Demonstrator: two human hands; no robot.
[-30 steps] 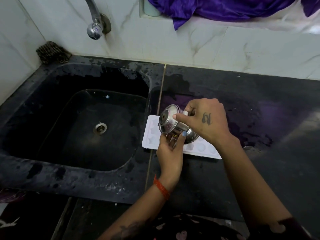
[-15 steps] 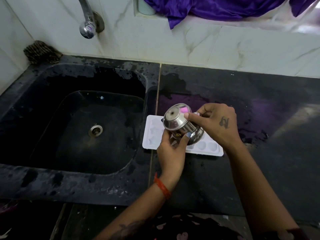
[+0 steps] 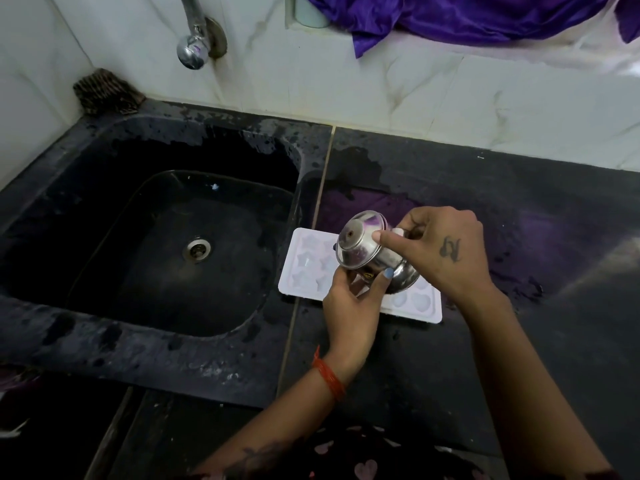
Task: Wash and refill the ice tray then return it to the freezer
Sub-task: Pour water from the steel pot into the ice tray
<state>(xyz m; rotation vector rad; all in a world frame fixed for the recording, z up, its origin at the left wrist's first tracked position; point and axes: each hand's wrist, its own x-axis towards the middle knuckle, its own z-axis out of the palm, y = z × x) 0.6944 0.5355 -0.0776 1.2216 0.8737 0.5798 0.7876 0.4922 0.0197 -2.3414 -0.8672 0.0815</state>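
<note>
Black counter (image 3: pixel 519 209) bears white ice tray (image 3: pixel 304 268) with star and heart moulds.

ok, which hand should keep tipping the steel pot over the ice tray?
Right, probably. The right hand grips the steel pot by its upper body and sets the tilt; the left hand only holds it from beneath, above the ice tray.

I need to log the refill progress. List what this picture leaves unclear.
- Head view: the steel cup faces base-first; its mouth and any water are hidden.
- The middle cells of the ice tray are covered by the cup, left hand and right hand.
- The tap is cut off by the top edge.
</note>
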